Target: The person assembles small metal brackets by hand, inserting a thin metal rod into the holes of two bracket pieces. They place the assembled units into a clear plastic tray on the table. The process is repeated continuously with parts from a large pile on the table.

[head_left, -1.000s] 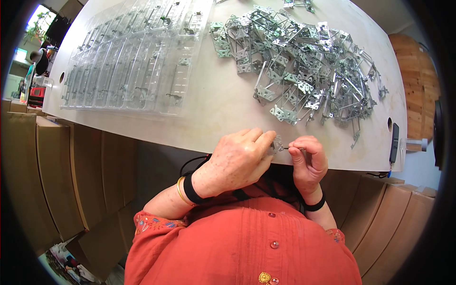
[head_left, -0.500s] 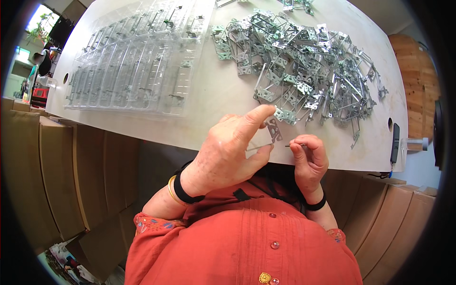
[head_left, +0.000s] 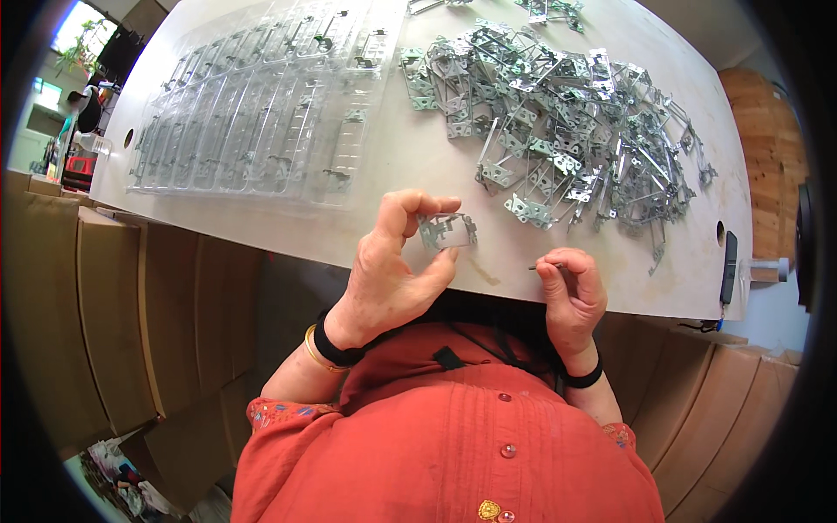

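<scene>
left hand [head_left: 377,277]: thumb and fingers pinching one small metal bracket [head_left: 432,230], raised off the fingertips' far side toward the right hand | right hand [head_left: 576,295]: curled, gripping a thin dark rod [head_left: 534,268], tip pointing at left hand, apart from the bracket | beyond both hands: bracket pile [head_left: 567,131] | beyond left hand, leftward: clear plastic trays [head_left: 235,148]

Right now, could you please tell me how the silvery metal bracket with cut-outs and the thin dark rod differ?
The bracket is broad and open-framed, while the rod is narrow. The left hand holds the bracket between thumb and fingers; the right hand pinches the mostly hidden rod. Both are held.
</scene>
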`<state>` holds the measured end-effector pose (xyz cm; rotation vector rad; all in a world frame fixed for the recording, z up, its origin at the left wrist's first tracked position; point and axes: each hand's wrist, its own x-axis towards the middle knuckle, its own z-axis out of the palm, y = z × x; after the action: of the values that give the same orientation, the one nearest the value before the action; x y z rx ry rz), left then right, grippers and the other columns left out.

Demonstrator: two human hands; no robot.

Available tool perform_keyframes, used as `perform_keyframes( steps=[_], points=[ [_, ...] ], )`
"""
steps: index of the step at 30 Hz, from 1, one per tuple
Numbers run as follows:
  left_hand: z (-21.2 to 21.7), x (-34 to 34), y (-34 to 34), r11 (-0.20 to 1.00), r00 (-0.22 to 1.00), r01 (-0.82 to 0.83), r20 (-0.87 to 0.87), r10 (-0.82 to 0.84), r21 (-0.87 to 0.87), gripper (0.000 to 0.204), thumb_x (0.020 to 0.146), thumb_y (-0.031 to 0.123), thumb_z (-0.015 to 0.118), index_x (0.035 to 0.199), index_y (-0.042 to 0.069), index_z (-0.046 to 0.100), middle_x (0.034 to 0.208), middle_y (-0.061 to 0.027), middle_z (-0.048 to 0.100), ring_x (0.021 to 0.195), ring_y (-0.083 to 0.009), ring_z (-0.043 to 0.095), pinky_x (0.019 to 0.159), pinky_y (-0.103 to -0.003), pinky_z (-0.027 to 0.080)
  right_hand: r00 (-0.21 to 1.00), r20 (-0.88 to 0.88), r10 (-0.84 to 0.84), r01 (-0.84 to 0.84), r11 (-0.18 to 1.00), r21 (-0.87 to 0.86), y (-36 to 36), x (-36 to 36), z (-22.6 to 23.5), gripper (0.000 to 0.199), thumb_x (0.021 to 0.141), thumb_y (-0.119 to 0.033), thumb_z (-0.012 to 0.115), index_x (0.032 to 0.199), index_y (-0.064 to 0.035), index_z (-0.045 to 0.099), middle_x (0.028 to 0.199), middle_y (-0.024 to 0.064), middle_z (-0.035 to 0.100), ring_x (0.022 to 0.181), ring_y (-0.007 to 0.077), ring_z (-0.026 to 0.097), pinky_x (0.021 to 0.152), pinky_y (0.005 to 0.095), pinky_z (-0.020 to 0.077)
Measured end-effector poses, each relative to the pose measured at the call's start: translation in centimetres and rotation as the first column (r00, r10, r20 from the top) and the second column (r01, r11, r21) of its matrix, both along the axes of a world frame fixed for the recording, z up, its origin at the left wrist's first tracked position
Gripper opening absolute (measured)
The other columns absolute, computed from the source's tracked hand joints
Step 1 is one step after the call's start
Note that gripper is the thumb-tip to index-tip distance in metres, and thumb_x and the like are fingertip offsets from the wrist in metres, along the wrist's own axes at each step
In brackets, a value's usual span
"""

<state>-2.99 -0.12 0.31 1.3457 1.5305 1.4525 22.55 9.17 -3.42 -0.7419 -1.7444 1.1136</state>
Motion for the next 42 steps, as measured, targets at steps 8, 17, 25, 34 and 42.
perform_keyframes(
  steps=[8,17,25,34,42],
  points=[
    [-1.3,-0.3,-2.4,0.992,0.994,-0.095,-0.053,0.091,-0.081,0.044,0.094,-0.008,0.078,0.133,0.002,0.06,0.144,-0.0156,0.07,0.124,-0.0196,0.07,0.109,-0.034,0.054,1.0,0.007,-0.007,0.007,1.0,-0.005,-0.2,-0.1,0.0,0.016,0.104,0.003,0.078,0.115,0.0007,0.068,0.109,0.01,0.072,0.091,0.0138,0.069,0.083,0.0275,0.0565],
    [-1.0,0.1,-2.3,0.97,0.853,-0.241,-0.469,0.228,0.033,0.034,0.09,0.001,0.086,0.122,0.001,0.073,0.125,-0.0178,0.071,0.11,-0.0307,0.071,0.095,-0.039,0.058,0.999,0.011,-0.037,0.037,0.999,-0.018,-0.3,0.1,-0.2,0.015,0.103,0.002,0.079,0.114,0.0003,0.069,0.11,0.0085,0.073,0.092,0.0128,0.068,0.084,0.0272,0.0554],
    [-0.8,0.1,-2.2,0.969,0.82,-0.245,-0.525,0.228,0.038,0.02,0.091,0.004,0.083,0.11,0.001,0.077,0.108,-0.0178,0.071,0.098,-0.0354,0.07,0.086,-0.044,0.057,0.999,0.036,-0.031,0.033,0.998,-0.046,-0.3,0.5,-0.3,0.014,0.104,0.004,0.077,0.116,-0.0009,0.069,0.107,0.0054,0.07,0.091,0.0107,0.066,0.082,0.0251,0.0536],
    [-0.1,-0.4,-1.9,0.984,0.846,-0.151,-0.502,0.178,0.094,0.011,0.092,0.004,0.079,0.101,0.002,0.073,0.1,-0.0164,0.067,0.093,-0.0379,0.068,0.084,-0.047,0.057,0.999,0.029,-0.038,0.041,0.994,-0.101,-0.2,1.0,-0.9,0.01,0.108,-0.002,0.074,0.117,-0.0028,0.068,0.108,0.0016,0.069,0.095,0.0079,0.064,0.088,0.0233,0.0515],
    [6.0,-5.5,-2.2,0.957,0.841,-0.226,-0.46,0.286,0.182,0.012,0.094,0.002,0.081,0.104,0.002,0.075,0.104,-0.0146,0.069,0.094,-0.0306,0.071,0.083,-0.041,0.058,1.0,0.013,-0.017,0.02,0.973,-0.23,0.4,1.0,-0.4,0.01,0.109,-0.005,0.074,0.117,-0.0039,0.068,0.104,-0.0011,0.069,0.094,0.0066,0.065,0.088,0.0226,0.052]
  ],
)
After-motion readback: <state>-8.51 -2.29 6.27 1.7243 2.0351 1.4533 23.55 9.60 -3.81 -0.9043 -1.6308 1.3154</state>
